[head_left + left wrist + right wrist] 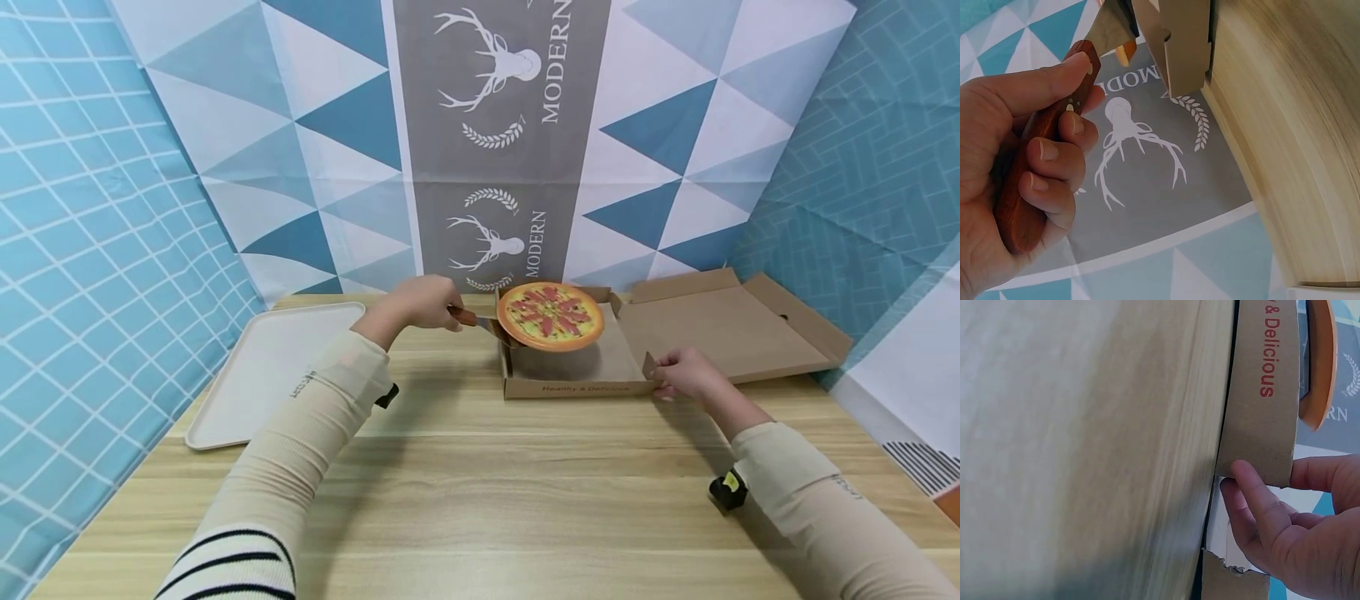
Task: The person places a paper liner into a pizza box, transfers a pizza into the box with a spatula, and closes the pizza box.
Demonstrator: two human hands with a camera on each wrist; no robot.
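Note:
My left hand [424,302] grips the brown wooden handle [1021,215] of a pizza server, thumb laid along it toward the metal blade [1112,28]. On that blade rests a round pizza [551,317] with red and yellow topping, raised over an open cardboard pizza box [576,388] and overhanging its left side. At the box's front right corner, my right hand [686,375] pinches the front wall [1260,434], thumb on the inner side and fingers outside. Red lettering runs along that wall. Most of the blade is hidden under the pizza in the head view.
The box lid [720,329] lies folded back to the right, its flaps raised. A pale rectangular tray [262,367] sits at the left of the wooden table [480,492]. Patterned cloth [337,125] stands behind and at both sides.

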